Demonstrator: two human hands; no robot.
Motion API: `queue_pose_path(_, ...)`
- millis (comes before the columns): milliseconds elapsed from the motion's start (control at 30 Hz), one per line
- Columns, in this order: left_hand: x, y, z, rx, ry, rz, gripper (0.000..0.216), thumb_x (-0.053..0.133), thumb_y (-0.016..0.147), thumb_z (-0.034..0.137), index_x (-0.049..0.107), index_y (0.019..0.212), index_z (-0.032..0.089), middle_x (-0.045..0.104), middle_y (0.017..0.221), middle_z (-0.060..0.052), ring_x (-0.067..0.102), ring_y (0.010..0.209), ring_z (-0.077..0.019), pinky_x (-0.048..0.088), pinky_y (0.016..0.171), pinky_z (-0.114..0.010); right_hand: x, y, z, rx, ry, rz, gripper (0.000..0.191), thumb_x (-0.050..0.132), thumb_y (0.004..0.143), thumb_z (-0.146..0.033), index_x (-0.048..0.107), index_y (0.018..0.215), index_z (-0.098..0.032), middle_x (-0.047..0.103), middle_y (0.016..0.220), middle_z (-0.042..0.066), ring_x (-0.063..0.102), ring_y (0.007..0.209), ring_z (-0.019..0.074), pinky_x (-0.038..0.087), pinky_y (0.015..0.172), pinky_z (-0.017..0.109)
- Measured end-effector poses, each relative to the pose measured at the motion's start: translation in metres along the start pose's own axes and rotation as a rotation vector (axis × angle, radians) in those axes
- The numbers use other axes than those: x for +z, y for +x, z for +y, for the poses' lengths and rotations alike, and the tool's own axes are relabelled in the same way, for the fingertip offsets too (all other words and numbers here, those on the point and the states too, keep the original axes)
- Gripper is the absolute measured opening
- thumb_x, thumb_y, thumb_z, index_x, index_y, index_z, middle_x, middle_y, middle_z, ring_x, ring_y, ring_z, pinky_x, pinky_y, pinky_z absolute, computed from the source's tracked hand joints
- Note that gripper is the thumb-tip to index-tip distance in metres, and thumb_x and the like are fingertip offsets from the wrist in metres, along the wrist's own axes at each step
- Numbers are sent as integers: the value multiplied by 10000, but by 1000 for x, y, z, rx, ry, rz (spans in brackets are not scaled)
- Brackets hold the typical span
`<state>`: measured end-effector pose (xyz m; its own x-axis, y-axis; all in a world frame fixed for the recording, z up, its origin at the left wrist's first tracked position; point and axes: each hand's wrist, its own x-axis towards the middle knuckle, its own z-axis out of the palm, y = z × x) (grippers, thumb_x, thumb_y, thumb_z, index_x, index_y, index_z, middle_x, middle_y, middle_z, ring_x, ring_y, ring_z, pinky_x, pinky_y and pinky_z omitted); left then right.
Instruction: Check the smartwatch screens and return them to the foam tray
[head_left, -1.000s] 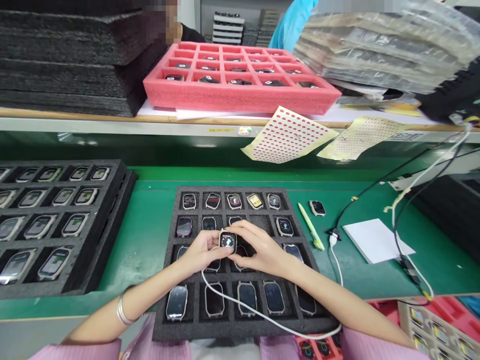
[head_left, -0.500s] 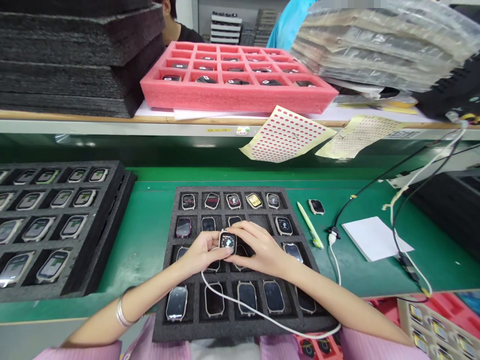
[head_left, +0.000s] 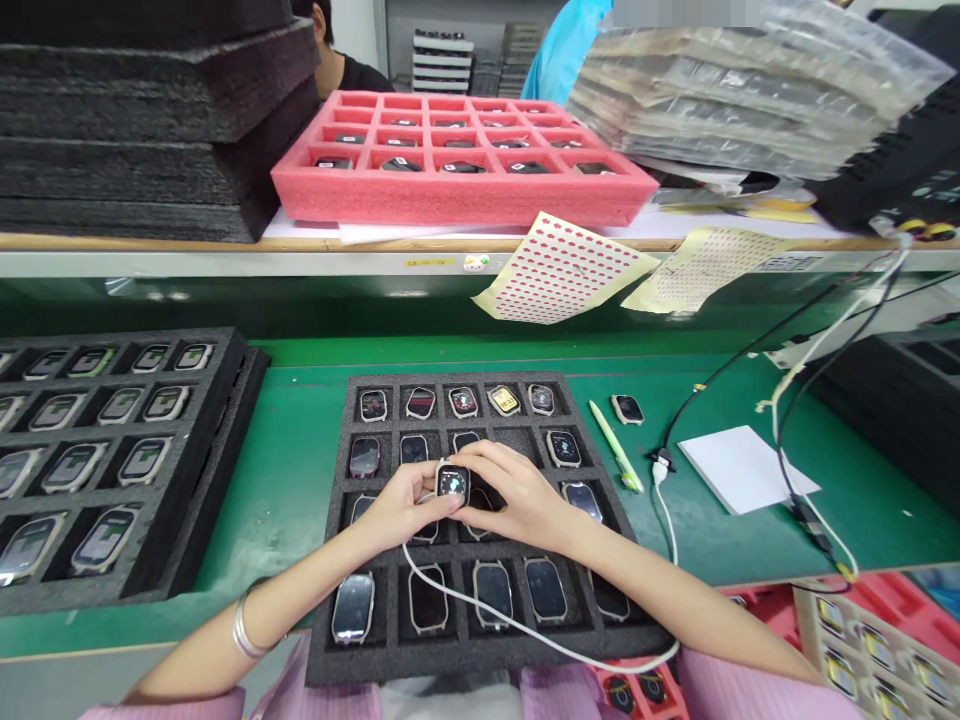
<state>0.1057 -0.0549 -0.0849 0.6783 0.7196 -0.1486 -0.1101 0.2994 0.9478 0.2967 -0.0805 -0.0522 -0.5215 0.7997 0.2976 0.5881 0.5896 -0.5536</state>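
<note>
Between my two hands is a smartwatch [head_left: 453,484] without a strap, its square screen lit and facing up. My left hand [head_left: 405,508] grips its left side, fingers closed round the edge and thumb at the bottom. From the other side my right hand [head_left: 517,495] holds it with thumb and fingers. A white cable [head_left: 517,625] runs up to my left hand; its end is hidden there. Beneath the hands lies a black foam tray [head_left: 405,655] with strapless watches in its compartments, one with a yellow screen [head_left: 504,401]. Some compartments are covered by my hands.
Right of the tray lie a green pen [head_left: 616,447], a loose watch [head_left: 628,409], a white paper pad [head_left: 746,470] and cables. Another foam tray of watches [head_left: 112,460] stands at left. On the shelf sit a pink foam tray [head_left: 457,200] and black foam stacks [head_left: 150,150].
My hands stay on the watch with almost no movement. The camera view has shifted slightly, so the surroundings sit a little further left.
</note>
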Motion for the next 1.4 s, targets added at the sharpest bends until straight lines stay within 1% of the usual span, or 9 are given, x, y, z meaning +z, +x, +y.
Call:
queue_pose_path(333,1,-1,-1,13,42,-24,332,702,761,391,631,947,126,611,837,-38,554,774,-172,426,739,-280,-3,-1,-2,-16,30,6,382,666,839,-332,543,1161,-165,598,1059,113,570,975,245,484,841,393)
queue_pose_path(433,2,-1,0,-4,90,-51,416,667,783,447,591,1045,132,631,859,-46,580,794,-183,438,764,-297,-14,0,4,-17,71,18,388,692,812,-308,550,1149,-178,581,1098,107,554,1031,247,454,905,404)
queue_pose_path(567,3,0,-4,-37,119,-51,396,613,808,501,577,934,128,641,761,-40,583,743,-170,443,726,-283,-37,-7,29,96,-21,97,340,685,806,-281,569,1110,-183,571,1114,109,542,1073,265,421,953,439)
queue_pose_path(733,4,0,-3,-78,110,-51,335,592,828,467,555,902,143,648,753,-25,457,485,-81,368,489,-214,-55,-29,54,176,-284,-35,280,684,800,-277,637,1054,-169,575,1148,134,526,1102,315,417,935,496)
queue_pose_path(833,6,0,1,-98,103,-47,330,595,822,457,553,911,142,652,753,-23,353,396,-44,289,399,-195,-57,-29,49,137,-379,-97,288,651,847,-305,640,1093,-157,550,1215,148,484,1154,322,333,1012,538)
queue_pose_path(933,7,0,6,-125,78,-31,349,612,806,458,552,927,136,650,763,-28,310,359,-21,226,345,-183,-52,-9,36,58,-443,-145,294,625,874,-306,627,1136,-172,545,1231,135,458,1181,309,298,1044,536)
queue_pose_path(1133,5,0,8,-162,2,16,493,703,732,447,533,1075,136,609,755,3,306,336,-1,200,305,-162,-32,38,24,-39,-513,-317,378,761,748,-367,667,1013,-114,549,1220,186,479,1140,345,293,1031,571)
queue_pose_path(1233,3,0,7,-162,-8,30,518,722,720,422,525,1106,139,608,810,-5,313,351,6,205,305,-155,-29,42,26,-54,-521,-350,338,751,759,-375,675,978,-128,542,1240,177,475,1150,342,269,1039,585)
queue_pose_path(1400,0,0,6,-144,-25,10,471,724,731,376,533,1089,137,607,857,-20,333,376,5,229,313,-148,-38,36,32,-47,-464,-427,382,730,790,-332,645,1105,-133,447,1370,184,422,1227,344,297,1025,556)
